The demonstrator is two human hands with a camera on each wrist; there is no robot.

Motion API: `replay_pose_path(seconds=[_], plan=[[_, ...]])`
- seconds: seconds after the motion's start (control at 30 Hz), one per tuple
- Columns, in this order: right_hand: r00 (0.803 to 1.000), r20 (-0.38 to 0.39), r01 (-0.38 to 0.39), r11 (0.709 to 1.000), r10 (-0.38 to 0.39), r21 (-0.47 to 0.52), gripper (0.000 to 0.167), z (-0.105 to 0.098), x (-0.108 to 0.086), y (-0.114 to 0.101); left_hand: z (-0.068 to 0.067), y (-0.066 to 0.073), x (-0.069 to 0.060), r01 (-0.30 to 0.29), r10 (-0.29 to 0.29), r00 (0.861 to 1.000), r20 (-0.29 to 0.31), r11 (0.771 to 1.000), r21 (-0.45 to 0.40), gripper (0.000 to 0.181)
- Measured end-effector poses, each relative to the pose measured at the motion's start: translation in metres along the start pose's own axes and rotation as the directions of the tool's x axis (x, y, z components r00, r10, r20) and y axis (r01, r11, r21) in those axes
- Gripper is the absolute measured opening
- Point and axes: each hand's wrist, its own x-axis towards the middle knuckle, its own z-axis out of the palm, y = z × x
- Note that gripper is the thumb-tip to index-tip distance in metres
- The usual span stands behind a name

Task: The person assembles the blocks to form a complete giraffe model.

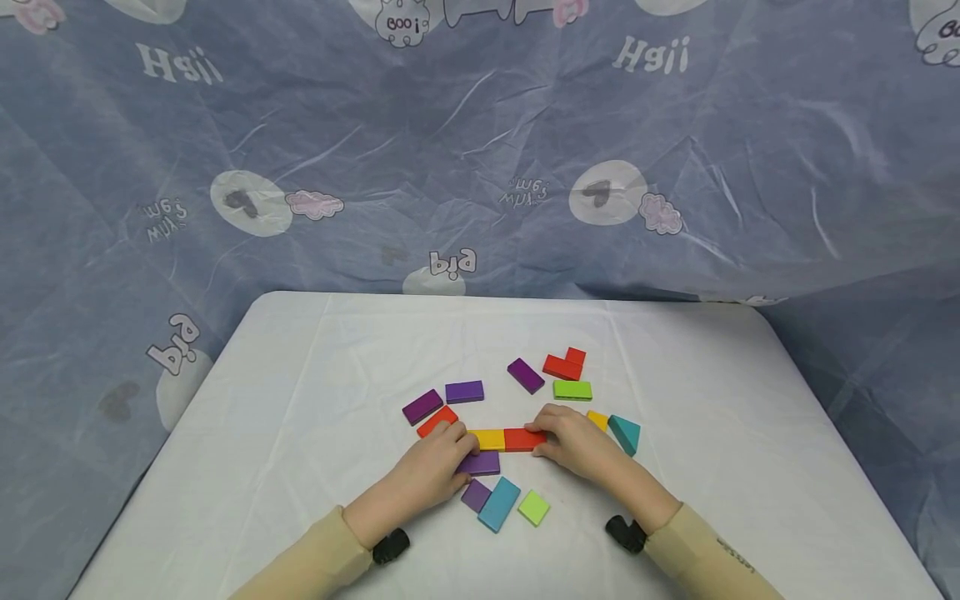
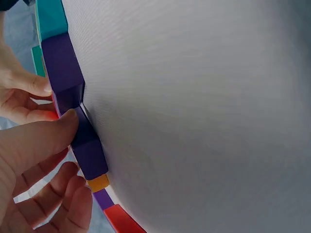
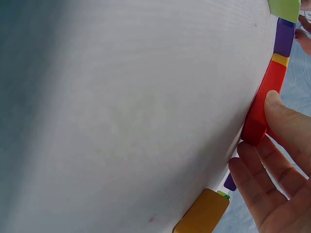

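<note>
A yellow block [image 1: 491,440] and a red block [image 1: 523,440] lie end to end in a row. My right hand [image 1: 577,442] pinches the red block's right end, thumb on its near side in the right wrist view. At the row's left end, my left hand [image 1: 431,462] grips a purple block [image 1: 483,463] lying just in front of the yellow one. Its thumb [image 2: 65,124] touches that purple block in the left wrist view; its fingers cover the yellow block's left end. A second red block [image 1: 437,421] sits just beyond the left fingers.
Nearer me lie a small purple block [image 1: 476,496], a blue block [image 1: 499,505] and a green square [image 1: 534,507]. Farther back are several purple blocks [image 1: 465,392], a red pair [image 1: 564,367] and a green block [image 1: 572,390]. A teal triangle [image 1: 626,434] lies beyond my right hand.
</note>
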Motion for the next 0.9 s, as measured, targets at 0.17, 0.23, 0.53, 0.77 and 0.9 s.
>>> replay_pose_path(seconds=[0.17, 0.23, 0.53, 0.77, 0.9], plan=[[1.000, 0.005, -0.004, 1.000, 0.004, 0.002, 0.030, 0.000, 0.000, 0.000, -0.001, 0.000, 0.003, -0.016, 0.016, 1.000, -0.009, 1.000, 0.007, 0.026], [1.000, 0.007, -0.004, 1.000, 0.003, 0.006, 0.030, 0.000, 0.000, 0.000, -0.001, -0.001, 0.005, -0.018, 0.018, 1.000, -0.009, 1.000, 0.006, 0.030], [1.000, 0.009, -0.003, 1.000, 0.003, 0.001, 0.030, 0.000, 0.000, 0.001, -0.001, -0.005, 0.014, 0.019, -0.014, 0.994, 0.105, 0.999, -0.050, 0.059], [1.000, 0.006, 0.017, 1.000, -0.017, -0.005, 0.030, -0.001, 0.000, 0.001, 0.000, -0.006, 0.017, 0.033, -0.024, 0.994, 0.106, 0.996, -0.089, 0.058], [1.000, 0.011, 0.009, 1.000, -0.009, -0.009, 0.031, -0.001, 0.000, 0.001, 0.000, -0.007, 0.018, 0.032, -0.022, 0.994, 0.105, 0.995, -0.096, 0.058]])
